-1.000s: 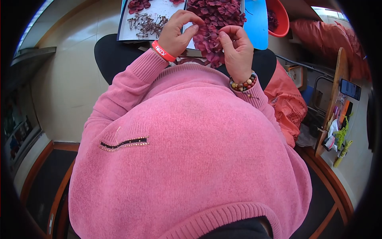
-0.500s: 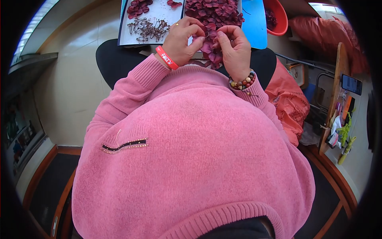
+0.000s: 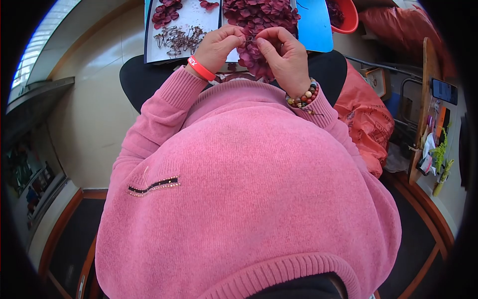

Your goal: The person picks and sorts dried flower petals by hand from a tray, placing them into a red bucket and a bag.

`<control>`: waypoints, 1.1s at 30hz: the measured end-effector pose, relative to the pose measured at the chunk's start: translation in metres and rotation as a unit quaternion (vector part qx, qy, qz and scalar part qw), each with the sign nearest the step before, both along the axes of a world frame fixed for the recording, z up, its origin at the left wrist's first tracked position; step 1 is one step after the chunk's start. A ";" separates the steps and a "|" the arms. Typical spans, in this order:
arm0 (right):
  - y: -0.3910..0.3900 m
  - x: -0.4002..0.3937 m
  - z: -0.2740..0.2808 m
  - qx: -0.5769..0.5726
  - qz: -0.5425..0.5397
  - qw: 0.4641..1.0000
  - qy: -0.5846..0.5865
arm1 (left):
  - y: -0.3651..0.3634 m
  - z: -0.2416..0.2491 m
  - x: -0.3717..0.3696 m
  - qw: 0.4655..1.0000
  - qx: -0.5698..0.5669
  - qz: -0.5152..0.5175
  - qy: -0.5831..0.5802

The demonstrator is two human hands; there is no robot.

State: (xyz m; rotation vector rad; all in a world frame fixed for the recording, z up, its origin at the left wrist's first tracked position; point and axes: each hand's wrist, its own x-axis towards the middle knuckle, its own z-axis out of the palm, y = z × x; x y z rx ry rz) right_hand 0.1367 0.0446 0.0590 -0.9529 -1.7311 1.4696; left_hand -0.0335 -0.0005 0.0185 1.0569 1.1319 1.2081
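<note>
My left hand [image 3: 217, 48], with a red wristband, is closed in a pinch at the near edge of the trays. Opposite it, my right hand [image 3: 287, 59], with a beaded bracelet, also pinches. A thin stem [image 3: 249, 40] spans the gap between the two sets of fingertips; its ends are hidden by the fingers. Dark red fabric petals [image 3: 259, 15] fill the right tray, and some spill over its near edge toward my lap, below the fingers. Left of my left hand, a heap of small brown stems [image 3: 178, 40] lies in the white tray [image 3: 195, 14].
More petals [image 3: 166, 12] lie at the far left of the white tray. A blue board [image 3: 314, 27] sits right of the trays, beside a red bowl [image 3: 348, 17] containing petals. Red bags [image 3: 366, 117] stand on the right, near a wooden board [image 3: 420, 114] and a phone [image 3: 444, 91].
The thin stem between my fingertips now shows more clearly, and my right fingers reach further over toward the left ones. The whole view has shifted slightly.
</note>
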 end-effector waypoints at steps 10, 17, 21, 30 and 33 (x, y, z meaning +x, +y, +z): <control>-0.001 -0.003 0.000 0.162 0.019 0.986 -0.044 | 0.003 -0.008 0.001 0.996 -0.033 -0.014 -0.084; 0.006 0.000 -0.007 0.228 0.050 0.962 -0.144 | 0.004 -0.016 0.006 0.995 -0.068 -0.015 -0.076; 0.008 0.005 -0.012 0.215 0.071 0.960 -0.164 | 0.005 -0.022 0.006 0.982 -0.149 -0.031 -0.107; 0.023 0.021 -0.032 0.178 0.027 0.965 -0.189 | 0.026 -0.021 0.018 0.985 -0.158 0.016 0.061; 0.026 0.029 -0.039 0.144 -0.015 0.970 -0.198 | 0.043 -0.061 0.010 0.955 -0.092 0.081 0.271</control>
